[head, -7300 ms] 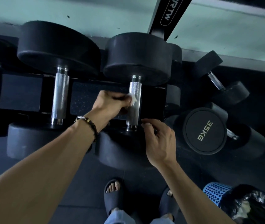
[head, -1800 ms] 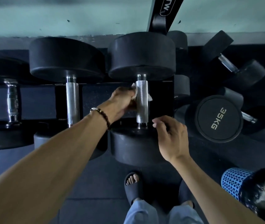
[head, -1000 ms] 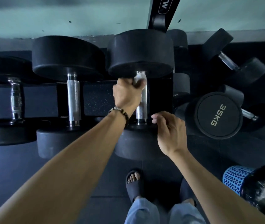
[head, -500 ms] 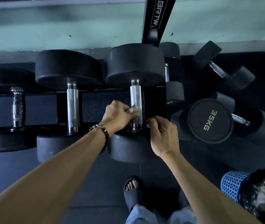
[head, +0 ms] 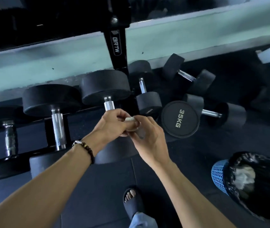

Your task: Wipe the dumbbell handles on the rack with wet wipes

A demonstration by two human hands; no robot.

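Landmark: the 35KG dumbbell (head: pixel 179 123), a round black rubber head with pale lettering, lying on the floor with its chrome bar pointing away to the right.

1. Wipe (head: pixel 129 119): small white wad, crumpled, left of the landmark. My left hand (head: pixel 113 125) and right hand (head: pixel 149 137) meet around it; fingers of both curl onto it and pinch it between them, above and in front of the rack dumbbell.
2. Rack dumbbell (head: pixel 105 87): left of the landmark, thick matte black head, knurled silver handle (head: pixel 108 105). My hands cover the handle's lower part and stand between me and it.
3. Second dumbbell (head: pixel 51 99): further left, same black head, smooth bright steel grip, unobstructed.
4. Third dumbbell (head: pixel 10 139): furthest left, smaller, shiny ridged grip.
5. Rack post (head: pixel 117 45): black metal upright, above-left of the landmark, white logo on it.
6. Loose dumbbells (head: pixel 187 78): behind the landmark, black heads, short chrome bars, lying at odd angles.
7. Bin (head: pixel 218 175): blue perforated plastic, glossy black liner, below-right of the landmark, pale crumpled material inside.
8. Bracelet (head: pixel 85 148): dark beads on my left wrist.
9. Slipper (head: pixel 133 204): dark, open-toed, below-left of the landmark on dark matte floor tiles.
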